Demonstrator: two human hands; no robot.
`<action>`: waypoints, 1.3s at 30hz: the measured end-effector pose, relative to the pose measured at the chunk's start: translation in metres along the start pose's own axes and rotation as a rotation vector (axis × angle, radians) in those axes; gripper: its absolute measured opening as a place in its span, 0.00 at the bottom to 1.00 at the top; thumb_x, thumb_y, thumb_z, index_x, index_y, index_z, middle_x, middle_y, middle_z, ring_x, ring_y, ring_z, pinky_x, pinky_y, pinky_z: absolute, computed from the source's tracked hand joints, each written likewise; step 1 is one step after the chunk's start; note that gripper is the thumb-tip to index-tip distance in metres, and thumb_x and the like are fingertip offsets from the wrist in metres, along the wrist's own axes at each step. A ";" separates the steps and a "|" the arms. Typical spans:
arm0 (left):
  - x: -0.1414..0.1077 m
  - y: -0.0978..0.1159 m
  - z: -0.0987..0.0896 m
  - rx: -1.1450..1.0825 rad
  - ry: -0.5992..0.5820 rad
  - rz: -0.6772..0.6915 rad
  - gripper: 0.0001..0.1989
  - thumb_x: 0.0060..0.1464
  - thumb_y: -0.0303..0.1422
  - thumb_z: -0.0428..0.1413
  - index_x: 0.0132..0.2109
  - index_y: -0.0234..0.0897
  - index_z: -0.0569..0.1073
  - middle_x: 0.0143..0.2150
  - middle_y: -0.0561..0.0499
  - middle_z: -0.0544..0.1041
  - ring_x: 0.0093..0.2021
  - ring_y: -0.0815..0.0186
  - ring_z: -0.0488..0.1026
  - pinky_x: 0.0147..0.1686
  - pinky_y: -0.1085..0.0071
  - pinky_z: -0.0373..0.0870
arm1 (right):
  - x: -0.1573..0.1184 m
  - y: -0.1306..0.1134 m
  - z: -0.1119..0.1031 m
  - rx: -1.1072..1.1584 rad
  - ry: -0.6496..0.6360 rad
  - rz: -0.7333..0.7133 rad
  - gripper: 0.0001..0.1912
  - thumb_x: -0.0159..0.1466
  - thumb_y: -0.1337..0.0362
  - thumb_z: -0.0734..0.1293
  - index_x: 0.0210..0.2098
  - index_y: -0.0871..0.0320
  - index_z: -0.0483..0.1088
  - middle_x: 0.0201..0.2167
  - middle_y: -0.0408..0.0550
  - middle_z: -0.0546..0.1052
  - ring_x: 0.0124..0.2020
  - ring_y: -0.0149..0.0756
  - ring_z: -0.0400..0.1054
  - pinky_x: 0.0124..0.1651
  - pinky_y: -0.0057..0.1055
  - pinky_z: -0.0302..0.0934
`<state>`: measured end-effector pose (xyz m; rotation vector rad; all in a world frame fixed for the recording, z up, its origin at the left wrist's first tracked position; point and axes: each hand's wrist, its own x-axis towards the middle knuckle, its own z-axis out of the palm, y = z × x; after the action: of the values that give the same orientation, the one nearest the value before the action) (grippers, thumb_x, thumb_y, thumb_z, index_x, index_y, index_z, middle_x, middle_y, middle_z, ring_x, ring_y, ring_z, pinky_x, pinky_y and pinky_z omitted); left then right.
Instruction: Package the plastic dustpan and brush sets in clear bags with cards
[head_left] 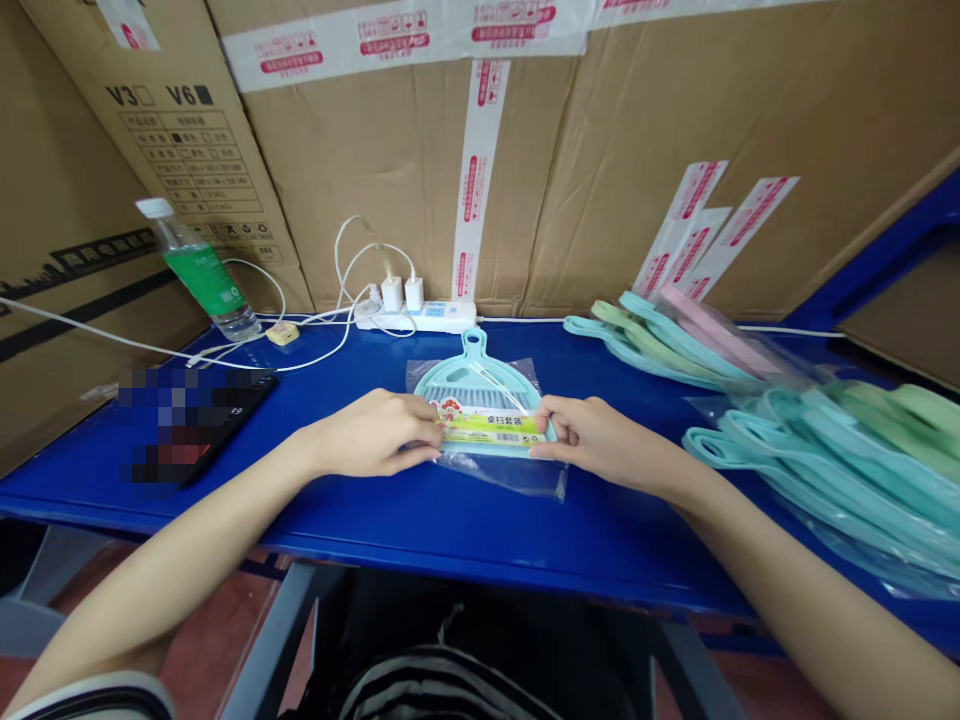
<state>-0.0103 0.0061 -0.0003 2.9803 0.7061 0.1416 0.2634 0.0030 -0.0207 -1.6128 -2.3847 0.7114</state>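
Left hand: we see it (367, 435) curled narrow, fingertips pressed on the left end of a yellow-and-green paper label (491, 428), gripping the bagged set.
Right hand: we see it (592, 445) nearly as narrow, its fingers (551, 420) bent around the right edge of the set, with the fingertips pinching the label end and the rim of the pan.
Held thing: a small mint-green dustpan (474, 375), handle pointing away from us, lies inside a clear plastic bag (495, 478), flat on a blue table (375, 530), between our hands.
Hidden: our fingers cover the pan's side edges, and we cannot make out the bag's opening.
Hard to read: a pixelated phone (195, 425) lies left of the left hand.
Nearby: bagged dustpans (840, 460) are piled to the right; a white power strip (416, 318) and a water bottle (202, 275) stand against cardboard boxes (390, 170).
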 end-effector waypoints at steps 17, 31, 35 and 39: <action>0.007 -0.005 0.006 0.102 0.071 -0.287 0.14 0.64 0.32 0.47 0.32 0.36 0.72 0.30 0.51 0.74 0.28 0.66 0.72 0.29 0.72 0.62 | -0.014 -0.021 -0.006 -0.371 -0.060 0.045 0.14 0.64 0.51 0.65 0.37 0.55 0.64 0.30 0.47 0.76 0.32 0.43 0.70 0.31 0.31 0.52; 0.008 -0.007 0.012 -0.012 0.162 -0.319 0.12 0.58 0.29 0.49 0.26 0.39 0.59 0.23 0.56 0.66 0.23 0.69 0.64 0.26 0.73 0.57 | -0.012 -0.023 -0.003 -0.510 -0.031 0.094 0.14 0.72 0.65 0.51 0.37 0.55 0.65 0.29 0.51 0.77 0.32 0.45 0.73 0.29 0.32 0.49; 0.008 -0.008 0.012 -0.031 0.173 -0.334 0.11 0.54 0.26 0.49 0.26 0.40 0.56 0.23 0.56 0.63 0.22 0.69 0.61 0.25 0.74 0.55 | -0.010 -0.022 -0.002 -0.476 -0.025 0.104 0.12 0.72 0.65 0.52 0.38 0.55 0.65 0.31 0.51 0.77 0.33 0.45 0.73 0.30 0.31 0.49; 0.007 -0.010 0.013 -0.043 0.205 -0.307 0.11 0.53 0.25 0.46 0.26 0.41 0.52 0.23 0.57 0.60 0.21 0.70 0.57 0.24 0.73 0.53 | -0.009 -0.020 0.000 -0.473 0.004 0.105 0.07 0.71 0.62 0.56 0.38 0.55 0.64 0.30 0.49 0.76 0.32 0.43 0.72 0.28 0.29 0.49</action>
<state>-0.0066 0.0173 -0.0139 2.7977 1.1550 0.4389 0.2501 -0.0111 -0.0101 -1.9130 -2.6179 0.1555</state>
